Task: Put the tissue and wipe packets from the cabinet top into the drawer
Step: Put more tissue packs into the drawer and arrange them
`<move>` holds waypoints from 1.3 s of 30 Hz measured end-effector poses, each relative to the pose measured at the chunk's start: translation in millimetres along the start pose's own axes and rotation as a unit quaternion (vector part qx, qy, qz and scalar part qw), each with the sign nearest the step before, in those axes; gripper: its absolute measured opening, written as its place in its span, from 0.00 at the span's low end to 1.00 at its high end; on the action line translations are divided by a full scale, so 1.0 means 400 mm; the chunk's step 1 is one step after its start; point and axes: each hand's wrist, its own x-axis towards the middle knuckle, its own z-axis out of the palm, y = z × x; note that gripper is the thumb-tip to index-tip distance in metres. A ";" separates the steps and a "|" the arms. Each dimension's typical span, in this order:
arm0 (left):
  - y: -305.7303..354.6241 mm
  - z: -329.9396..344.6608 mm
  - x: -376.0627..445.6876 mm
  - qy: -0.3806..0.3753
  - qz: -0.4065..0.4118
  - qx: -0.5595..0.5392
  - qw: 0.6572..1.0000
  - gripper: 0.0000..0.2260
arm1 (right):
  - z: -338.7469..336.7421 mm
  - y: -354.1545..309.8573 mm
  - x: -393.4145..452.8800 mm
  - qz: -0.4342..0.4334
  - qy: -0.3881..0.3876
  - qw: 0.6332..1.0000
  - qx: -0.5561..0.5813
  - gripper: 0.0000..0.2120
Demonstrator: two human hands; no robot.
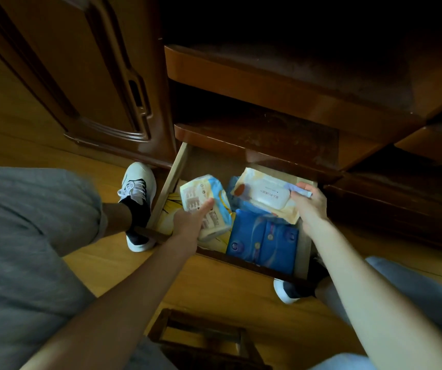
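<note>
Cream-coloured tissue packet [206, 206] is sitting in your left hand [191, 222], fingers wrapping it, long side pointing into the drawer [173, 172]. Your right hand [309, 202] is pinching the wipe packet [265, 193], already low inside.

Both bare forearms reach forward and down from the bottom of the view, drawing closer together toward the hands. The left hand [191, 222] is turned thumb-up, thumb stretched forward and the fingers wrapped out of sight (only the thumb and the back of the hand show) around what it holds. The right hand [309, 206], just beside it and slightly further forward, shows its back, fingers curled in a grip at the fingertips.
</note>
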 end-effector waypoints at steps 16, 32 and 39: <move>-0.007 -0.006 0.012 -0.002 0.029 0.001 1.000 0.09 | 0.152 0.054 0.080 -0.256 -0.154 0.766 -0.569 0.40; -0.015 0.016 0.033 -0.005 0.014 0.001 1.000 0.06 | 0.106 0.115 0.119 -0.276 -0.131 0.779 -0.548 0.37; 0.013 0.026 0.026 -0.042 0.068 -0.040 0.996 0.11 | 0.177 -0.009 -0.094 -0.065 -0.405 0.899 -0.155 0.33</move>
